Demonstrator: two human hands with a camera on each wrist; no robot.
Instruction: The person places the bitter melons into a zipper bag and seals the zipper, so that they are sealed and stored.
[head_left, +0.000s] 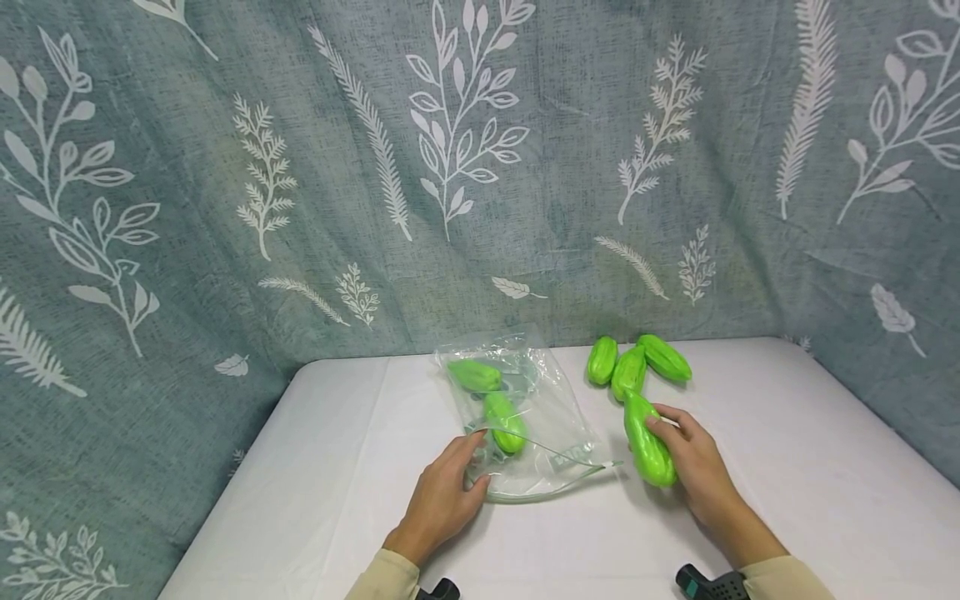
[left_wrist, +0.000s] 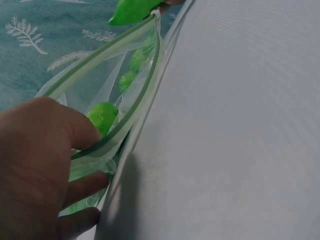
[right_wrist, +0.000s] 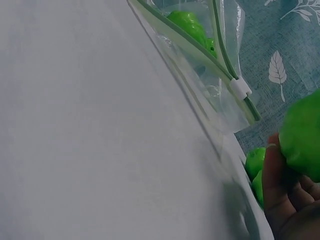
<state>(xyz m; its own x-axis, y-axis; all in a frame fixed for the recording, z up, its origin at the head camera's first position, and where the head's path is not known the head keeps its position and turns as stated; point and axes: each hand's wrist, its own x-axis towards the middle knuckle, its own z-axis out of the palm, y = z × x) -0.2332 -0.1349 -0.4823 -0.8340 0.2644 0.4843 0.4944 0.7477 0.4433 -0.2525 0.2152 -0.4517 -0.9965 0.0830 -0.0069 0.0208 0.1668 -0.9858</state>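
White worktop (head_left: pixel 315 500) w/ rounded back corners & a few faint creases. Clear plastic bag (head_left: pixel 551 400) lies on it nr the middle, open mouth facing the front, far end at the back edge; 3 green veg (head_left: pixel 628 373) lie bunched just R of it, nr the back edge.

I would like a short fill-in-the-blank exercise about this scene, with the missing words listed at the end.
The ____ hand holds a green vegetable.
In the head view, ____ green vegetables show inside the clear bag.
The slider on that bag is ____ in colour.
Beyond the held vegetable, ____ loose ones lie on the table.

Missing words: right; two; white; three.
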